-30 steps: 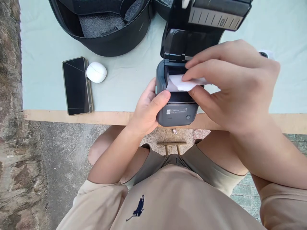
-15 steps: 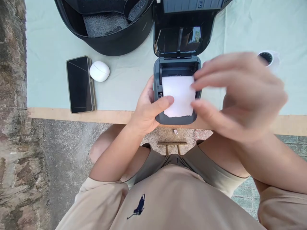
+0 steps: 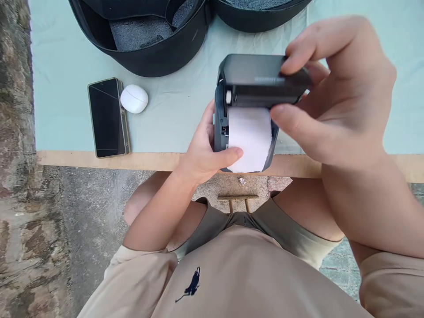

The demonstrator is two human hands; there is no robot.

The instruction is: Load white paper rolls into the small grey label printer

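While right fingers (image 3: 294, 64) grip its lid (image 3: 251, 68), the printer (image 3: 220, 140) holds paper (image 3: 250, 130).

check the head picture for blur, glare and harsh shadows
All in the head view: the lid is blurred, its lettering unreadable; the paper is bright and shows little detail; the light looks soft, with no hard-edged shadow on the cloth; the phone looks fairly sharp, a thin line, perhaps a reflection, crossing its dark face.

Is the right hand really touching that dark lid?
Touching. The head view shows the right hand gripping the dark lid, fingertip on top, thumb against its lower edge.
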